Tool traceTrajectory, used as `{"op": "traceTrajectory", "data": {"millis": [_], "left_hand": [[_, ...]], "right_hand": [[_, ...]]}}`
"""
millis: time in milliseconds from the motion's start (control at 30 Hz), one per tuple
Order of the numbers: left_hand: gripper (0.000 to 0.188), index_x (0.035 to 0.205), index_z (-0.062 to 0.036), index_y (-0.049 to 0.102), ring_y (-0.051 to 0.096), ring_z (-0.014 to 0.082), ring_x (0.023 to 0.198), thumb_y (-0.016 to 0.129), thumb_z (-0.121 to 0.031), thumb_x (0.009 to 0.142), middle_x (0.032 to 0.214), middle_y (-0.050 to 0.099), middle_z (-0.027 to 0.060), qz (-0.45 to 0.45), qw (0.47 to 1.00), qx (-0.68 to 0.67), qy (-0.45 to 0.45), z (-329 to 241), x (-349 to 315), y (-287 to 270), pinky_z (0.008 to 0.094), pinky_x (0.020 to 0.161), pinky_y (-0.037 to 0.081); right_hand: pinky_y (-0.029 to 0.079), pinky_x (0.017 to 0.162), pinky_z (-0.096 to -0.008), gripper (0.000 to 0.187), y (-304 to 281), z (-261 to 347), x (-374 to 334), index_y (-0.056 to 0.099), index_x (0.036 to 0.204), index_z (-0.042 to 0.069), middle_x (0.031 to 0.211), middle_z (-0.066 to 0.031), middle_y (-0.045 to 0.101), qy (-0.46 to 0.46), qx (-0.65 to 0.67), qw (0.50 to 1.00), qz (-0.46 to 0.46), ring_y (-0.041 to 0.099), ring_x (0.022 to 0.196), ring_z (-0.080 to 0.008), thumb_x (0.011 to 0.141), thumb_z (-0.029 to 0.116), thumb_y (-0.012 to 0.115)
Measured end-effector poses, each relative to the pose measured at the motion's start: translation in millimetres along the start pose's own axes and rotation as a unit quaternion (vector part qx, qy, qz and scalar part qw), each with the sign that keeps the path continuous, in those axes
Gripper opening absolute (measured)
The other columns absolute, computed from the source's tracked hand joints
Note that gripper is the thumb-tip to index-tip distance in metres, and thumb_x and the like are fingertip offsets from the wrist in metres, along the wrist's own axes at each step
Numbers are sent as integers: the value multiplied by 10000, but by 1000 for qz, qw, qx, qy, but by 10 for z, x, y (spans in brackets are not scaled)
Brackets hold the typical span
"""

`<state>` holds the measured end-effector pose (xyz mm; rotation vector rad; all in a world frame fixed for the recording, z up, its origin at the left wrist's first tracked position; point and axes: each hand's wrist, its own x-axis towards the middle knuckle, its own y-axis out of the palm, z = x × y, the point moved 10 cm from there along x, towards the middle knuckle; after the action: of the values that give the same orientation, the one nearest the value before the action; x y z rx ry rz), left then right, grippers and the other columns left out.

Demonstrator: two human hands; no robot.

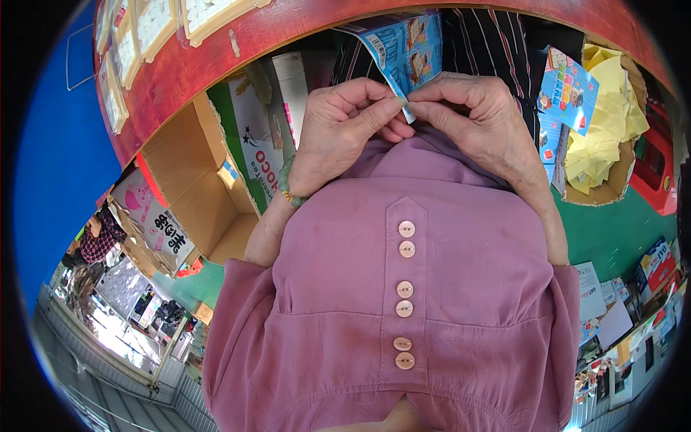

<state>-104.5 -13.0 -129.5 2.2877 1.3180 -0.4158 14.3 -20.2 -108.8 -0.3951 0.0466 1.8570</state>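
Observation:
A blue printed card (412, 50), folded and shaped like flat packaging, hangs over my lap at the top middle. My left hand (349, 119) pinches the near corner of it between thumb and fingers, with a bead bracelet on the wrist. From the other side, my right hand (475, 108) is closed on the same narrow end, thumb against forefinger. The two thumbs almost meet there. The card's far part lies against dark striped cloth (486, 47).
Beyond my hands curves a red table (216, 68) bearing white trays (209, 16) of small pieces. An open cardboard box (183, 147) stands left. At right, yellow paper (604, 126) fills another carton, beside blue cards (568, 90) and a red plastic object (656, 162). Another person (101, 241) is far left.

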Motion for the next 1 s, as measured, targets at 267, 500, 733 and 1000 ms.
{"op": "traceTrajectory", "data": {"millis": [267,500,733,1000], "left_hand": [[99,890,44,617,652,153,688,563,-39,891,745,647,107,-7,995,96,29,-61,2,56,236,620,538],[99,889,45,615,634,125,684,568,-42,889,745,644,94,1,990,137,36,-80,14,101,225,622,527],[94,878,41,617,641,118,687,556,-30,890,744,635,75,11,990,141,28,-57,41,132,220,607,536],[95,875,42,617,639,118,681,555,-30,890,741,633,76,9,993,119,14,-16,66,127,220,602,536]], "right_hand": [[482,669,-230,108,2,-27,-17,665,904,-20,792,-81,641,-18,-30,999,14,605,725,-113,829,26,604],[482,666,-223,117,12,-141,-11,670,910,-18,783,-75,636,16,5,999,51,604,721,-105,834,38,601],[471,609,-229,142,0,-247,5,682,890,-18,681,-60,647,6,106,994,34,579,635,-74,805,71,611],[486,665,-202,118,10,-261,-22,678,914,-13,785,-59,642,3,97,994,55,605,712,-86,826,44,623]]}}
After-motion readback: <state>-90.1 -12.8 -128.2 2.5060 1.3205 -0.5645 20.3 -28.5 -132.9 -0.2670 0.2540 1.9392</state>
